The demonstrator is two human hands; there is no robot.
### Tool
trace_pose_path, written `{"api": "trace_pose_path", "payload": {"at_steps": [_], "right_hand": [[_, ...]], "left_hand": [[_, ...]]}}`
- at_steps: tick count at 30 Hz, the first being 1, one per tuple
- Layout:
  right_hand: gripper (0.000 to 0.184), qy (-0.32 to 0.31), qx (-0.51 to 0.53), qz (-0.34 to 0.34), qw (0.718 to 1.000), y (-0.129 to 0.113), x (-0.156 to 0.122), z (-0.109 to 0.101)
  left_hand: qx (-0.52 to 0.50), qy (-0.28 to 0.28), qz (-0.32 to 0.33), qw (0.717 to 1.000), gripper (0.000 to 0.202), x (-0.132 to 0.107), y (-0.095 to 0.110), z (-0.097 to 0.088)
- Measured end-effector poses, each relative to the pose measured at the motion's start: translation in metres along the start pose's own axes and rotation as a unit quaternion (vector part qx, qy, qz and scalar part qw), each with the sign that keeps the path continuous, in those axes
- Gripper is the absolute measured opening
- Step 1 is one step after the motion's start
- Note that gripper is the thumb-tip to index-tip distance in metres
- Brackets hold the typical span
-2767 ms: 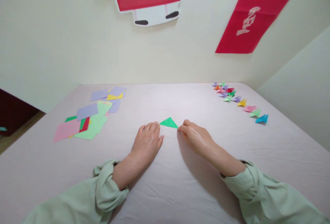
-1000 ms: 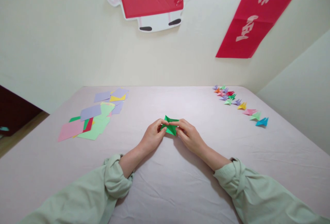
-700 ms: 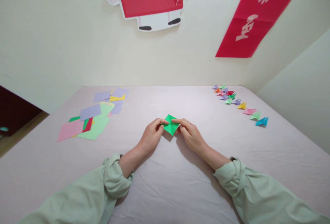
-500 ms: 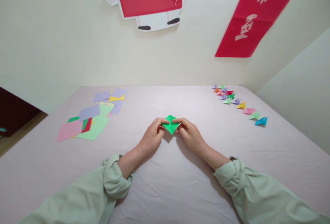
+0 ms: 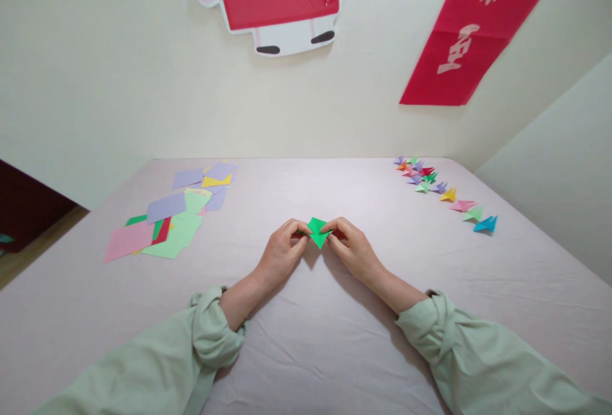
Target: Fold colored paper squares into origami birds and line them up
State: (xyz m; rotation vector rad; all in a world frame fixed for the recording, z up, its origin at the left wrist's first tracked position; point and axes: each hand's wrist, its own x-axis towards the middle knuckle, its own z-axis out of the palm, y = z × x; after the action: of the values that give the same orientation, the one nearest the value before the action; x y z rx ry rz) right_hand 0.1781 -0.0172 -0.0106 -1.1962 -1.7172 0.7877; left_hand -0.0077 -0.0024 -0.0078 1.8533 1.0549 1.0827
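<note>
One green paper (image 5: 318, 231): pinched from both sides and held just over the tablecloth (image 5: 306, 345) at the middle of the table, its point turned down toward the person.
Grip on the left: the left hand (image 5: 280, 257) has thumb and forefinger closed on the paper's left corner, with the other fingers curled under.
Grip on the right: the right hand (image 5: 356, 252) pinches the right corner the same way, and the two sets of fingertips nearly meet.
Doing it well: I'd say bring both corners in evenly, keep the lower point centred, and only then press the crease flat.
Since earlier: nearly three seconds back it lay flat as a triangle with the left hand spread beside it. Half a second back it showed wider between the fingers.
Around: loose sheets (image 5: 167, 224) lie off to the left, and a row of folded pieces (image 5: 442, 190) lies well off to the right.
</note>
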Motion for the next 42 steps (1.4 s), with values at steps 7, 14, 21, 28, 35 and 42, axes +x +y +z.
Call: {"api": "trace_pose_path", "payload": {"at_steps": [7,14,21,28,35,42], "right_hand": [[0.011,-0.007,-0.009,-0.005,1.0,-0.006,0.0,0.0],[0.005,-0.005,-0.015,-0.015,1.0,-0.009,0.001,0.004],[0.008,-0.01,0.006,0.007,1.0,-0.016,0.0,0.008],[0.025,-0.015,0.033,0.022,0.999,-0.013,-0.003,0.009],[0.025,-0.018,0.043,0.032,0.998,-0.011,-0.003,0.01],[0.025,-0.011,0.116,0.047,0.992,-0.002,-0.001,0.012]], "left_hand": [[-0.022,-0.015,-0.016,1.0,0.012,0.0,0.001,0.002],[-0.011,-0.011,-0.037,0.999,0.003,-0.001,0.002,0.004],[-0.003,-0.005,-0.045,0.999,0.013,-0.003,0.01,0.006],[-0.117,-0.008,-0.096,0.988,0.018,0.0,0.002,0.01],[-0.141,-0.031,-0.122,0.982,0.007,0.002,0.004,0.011],[-0.155,-0.025,-0.138,0.978,0.009,0.003,0.003,0.01]]}}
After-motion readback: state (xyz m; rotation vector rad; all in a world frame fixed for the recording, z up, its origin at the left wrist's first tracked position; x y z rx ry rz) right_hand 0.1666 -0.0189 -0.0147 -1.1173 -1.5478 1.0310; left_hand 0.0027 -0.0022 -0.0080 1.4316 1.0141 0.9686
